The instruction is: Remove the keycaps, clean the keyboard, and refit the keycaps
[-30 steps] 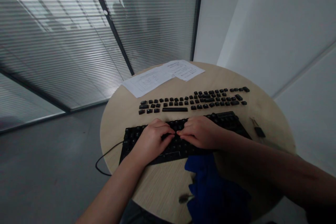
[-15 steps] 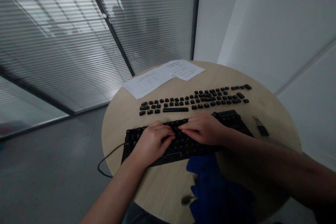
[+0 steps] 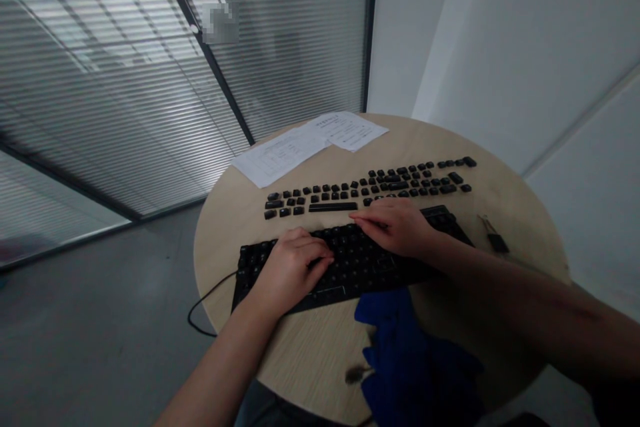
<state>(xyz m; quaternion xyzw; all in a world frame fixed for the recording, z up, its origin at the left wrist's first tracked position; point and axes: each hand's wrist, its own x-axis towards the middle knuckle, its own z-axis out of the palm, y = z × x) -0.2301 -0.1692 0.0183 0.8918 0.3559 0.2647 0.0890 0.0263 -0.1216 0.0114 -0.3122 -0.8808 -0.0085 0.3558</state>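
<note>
A black keyboard (image 3: 345,265) lies across the table in front of me, with keys on part of it and bare spots elsewhere. My left hand (image 3: 300,263) rests on its left half, fingers curled and thumb near the fingertips; whatever they may hold is hidden. My right hand (image 3: 395,223) is over the keyboard's far edge, thumb and fingers drawn together in a pinch. Its fingertips are close to the loose space bar (image 3: 333,207), and I cannot make out anything between them. Loose black keycaps (image 3: 345,187) form rows behind the keyboard.
Printed papers (image 3: 310,143) lie at the back of the round wooden table (image 3: 295,360). A small tool with a black handle (image 3: 497,242) is at the right. Blue cloth (image 3: 400,353) and a small brush-like head (image 3: 355,373) are near the front. A cable (image 3: 200,310) loops over the left edge.
My right hand has moved away from my left, up toward the keyboard's far edge and the keycap rows. The left hand has stayed in place.
</note>
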